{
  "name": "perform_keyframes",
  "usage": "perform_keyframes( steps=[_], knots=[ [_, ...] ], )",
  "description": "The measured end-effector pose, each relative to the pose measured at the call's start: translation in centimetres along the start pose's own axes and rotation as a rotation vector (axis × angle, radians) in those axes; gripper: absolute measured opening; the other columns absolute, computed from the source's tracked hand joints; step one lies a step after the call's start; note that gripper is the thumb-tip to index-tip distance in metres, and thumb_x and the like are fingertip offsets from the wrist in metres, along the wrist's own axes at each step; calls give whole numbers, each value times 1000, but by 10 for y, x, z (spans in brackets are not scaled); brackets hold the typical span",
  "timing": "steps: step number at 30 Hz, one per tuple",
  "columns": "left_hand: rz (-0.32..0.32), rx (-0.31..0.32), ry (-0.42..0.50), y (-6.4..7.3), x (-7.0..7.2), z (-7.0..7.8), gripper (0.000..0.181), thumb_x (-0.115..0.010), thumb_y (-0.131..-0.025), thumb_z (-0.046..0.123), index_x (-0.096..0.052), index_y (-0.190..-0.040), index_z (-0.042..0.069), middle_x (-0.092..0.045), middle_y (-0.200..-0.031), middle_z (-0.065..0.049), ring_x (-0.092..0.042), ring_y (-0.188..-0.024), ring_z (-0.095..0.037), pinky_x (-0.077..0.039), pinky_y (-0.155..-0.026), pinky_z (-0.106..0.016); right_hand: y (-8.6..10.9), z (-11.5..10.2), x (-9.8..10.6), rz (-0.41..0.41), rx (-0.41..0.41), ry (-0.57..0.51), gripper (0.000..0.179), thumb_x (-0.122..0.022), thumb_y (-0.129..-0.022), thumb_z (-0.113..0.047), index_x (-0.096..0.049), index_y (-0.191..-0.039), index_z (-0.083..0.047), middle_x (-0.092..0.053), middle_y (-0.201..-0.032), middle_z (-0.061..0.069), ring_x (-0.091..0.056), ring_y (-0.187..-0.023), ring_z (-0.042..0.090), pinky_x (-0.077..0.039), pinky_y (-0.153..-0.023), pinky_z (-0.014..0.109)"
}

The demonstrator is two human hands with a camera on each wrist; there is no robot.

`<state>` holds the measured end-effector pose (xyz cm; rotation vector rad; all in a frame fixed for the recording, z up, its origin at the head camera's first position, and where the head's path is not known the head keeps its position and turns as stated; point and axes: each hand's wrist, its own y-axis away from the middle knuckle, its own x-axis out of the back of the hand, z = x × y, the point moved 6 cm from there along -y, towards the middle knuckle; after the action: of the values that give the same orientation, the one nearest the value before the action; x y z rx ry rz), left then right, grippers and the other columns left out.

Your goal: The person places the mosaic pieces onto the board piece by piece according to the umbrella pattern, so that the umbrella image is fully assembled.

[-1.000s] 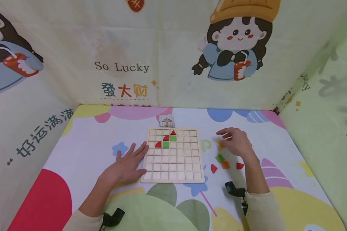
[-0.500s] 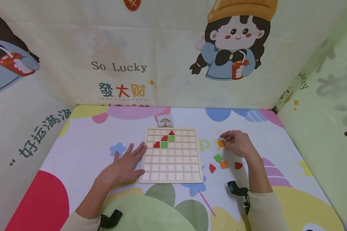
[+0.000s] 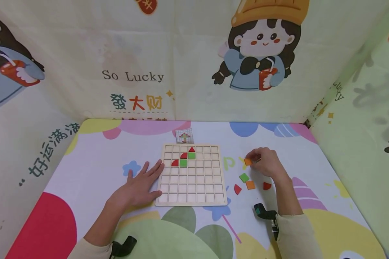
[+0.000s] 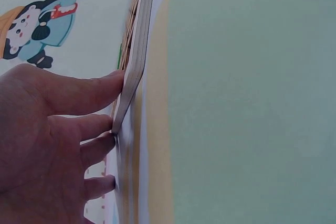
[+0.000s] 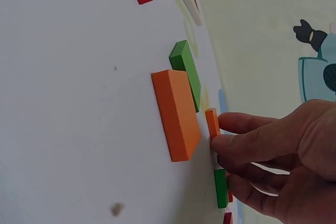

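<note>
Patterned table (image 3: 100,154), printed cloth (image 3: 194,46) behind. Your left hand (image 3: 137,187), fingers spread, touches the left edge of the board (image 3: 192,179). Your right hand (image 3: 266,162), grip pinched on an orange block (image 3: 247,162), right of the board. Right wrist view adds a green block (image 5: 221,188) and red bits (image 5: 228,217) near those fingers, hidden from head view. Head view alone shows the card (image 3: 184,136) just beyond the board.
</note>
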<state>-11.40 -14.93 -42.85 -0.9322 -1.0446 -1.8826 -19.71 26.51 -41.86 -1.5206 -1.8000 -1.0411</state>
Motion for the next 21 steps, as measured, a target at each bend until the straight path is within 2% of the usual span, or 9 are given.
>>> perform_keyframes(
  steps=[10,21],
  knots=[
    [1,7,-3,0,0,0,87,-67,-97,38,-21,-168,17,-13,-177,-1,-9,-161,-46,-4,-113,-86,-1,0,-1,23,8,23,26,-71,-90,1,-79,-114,-3,-71,-115,20,-60,-105,35,-59,-85,45],
    [0,16,-2,0,-1,1,87,-67,-97,38,-20,-168,17,-13,-177,-2,-9,-161,-45,-4,-113,-85,0,-3,-2,11,15,53,27,-70,-90,1,-78,-115,-3,-70,-117,20,-58,-107,36,-59,-88,48]
  ],
)
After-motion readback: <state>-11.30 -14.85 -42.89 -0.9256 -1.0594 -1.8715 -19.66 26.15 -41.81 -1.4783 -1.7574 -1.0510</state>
